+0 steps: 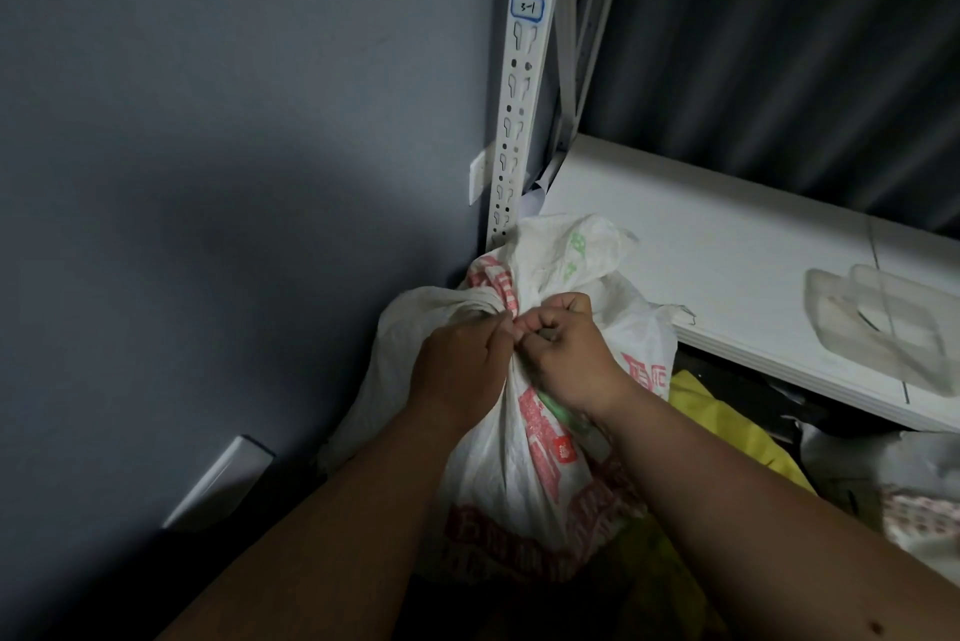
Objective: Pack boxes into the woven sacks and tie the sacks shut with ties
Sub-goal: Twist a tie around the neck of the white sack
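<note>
A small blue-bordered label (527, 7) reading "3-1" in handwriting is stuck on the white perforated upright (519, 84) of a metal shelf rack. Red block characters and some green print are seen on the white woven sack (519, 464), but they are too crumpled to be read.

The sack is made of thin, crinkled woven plastic and stands on the floor in the corner, between the grey wall (234, 173) and the rack. Its neck is gathered into a tight twist, with the loose mouth flaring above it. The neck is gripped by the left hand (457, 370), fingers curled round the bunched cloth, and by the right hand (563, 354), whose fingers are closed at the same spot; whether a tie is pinched there cannot be told.

A flat white shelf board (727, 245) lies to the right, and clear plastic trays (878, 323) rest on it. Under the shelf, yellow material (727, 422) is pressed against the sack. A white wall plate (221, 479) is fixed low on the wall.
</note>
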